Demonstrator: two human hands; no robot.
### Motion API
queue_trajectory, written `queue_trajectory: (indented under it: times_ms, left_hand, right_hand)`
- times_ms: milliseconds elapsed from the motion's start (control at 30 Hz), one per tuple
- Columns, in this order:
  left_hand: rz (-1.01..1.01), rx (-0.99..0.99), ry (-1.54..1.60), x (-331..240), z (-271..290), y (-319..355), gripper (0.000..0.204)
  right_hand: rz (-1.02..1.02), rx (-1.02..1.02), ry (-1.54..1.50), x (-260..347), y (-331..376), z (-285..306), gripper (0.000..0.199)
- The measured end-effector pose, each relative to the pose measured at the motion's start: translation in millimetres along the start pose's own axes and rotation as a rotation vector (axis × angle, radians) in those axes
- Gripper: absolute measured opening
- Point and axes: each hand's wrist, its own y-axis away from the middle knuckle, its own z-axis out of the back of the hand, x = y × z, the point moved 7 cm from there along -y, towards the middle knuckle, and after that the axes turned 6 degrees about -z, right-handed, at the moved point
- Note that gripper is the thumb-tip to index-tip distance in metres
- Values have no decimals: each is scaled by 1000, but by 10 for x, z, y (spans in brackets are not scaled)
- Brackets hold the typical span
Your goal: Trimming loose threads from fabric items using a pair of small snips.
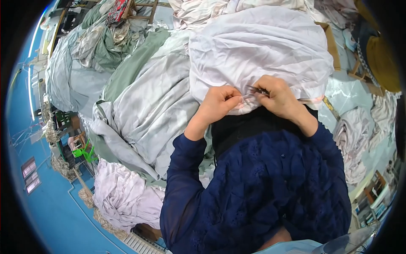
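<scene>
A large piece of white fabric (262, 46) lies heaped in front of me, and its near edge reaches my lap. My left hand (220, 103) pinches the edge of this fabric between thumb and fingers. Just to the right, my right hand (280, 98) is closed around small dark metal thread snips (259, 90), their tips pointing left toward the pinched fabric. Most of the snips is hidden by the fingers, so I cannot tell whether the blades are apart. The two hands are close together but not touching.
Pale grey-green fabric (152, 97) is piled at my left, with a lilac bundle (124, 197) nearer. More crumpled pale cloth (353, 139) lies at the right. A cardboard piece (330, 46) stands beside the white fabric. A bright green object (86, 151) sits near the blue floor (55, 211).
</scene>
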Motion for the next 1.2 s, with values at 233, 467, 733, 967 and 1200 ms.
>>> queue_trajectory:
  times_ms: [233,467,733,967,1200]
  left_hand:
    - [110,17,444,-124,-15,-3,9]
    - [40,-46,555,-372,-151,22,12]
    - [-63,-77,497,-504,-319,58,12]
    - [-98,-180,510,-549,-454,13,13]
    - [-71,-208,486,-493,-550,-22,12]
  right_hand:
    - [-92,-127,-288,294,215,194,6]
    - [-74,-145,-261,395,272,237,22]
    - [29,-377,-83,446,405,370,23]
    - [63,-507,-21,471,469,469,23]
    - [-10,-448,-144,256,461,461,26]
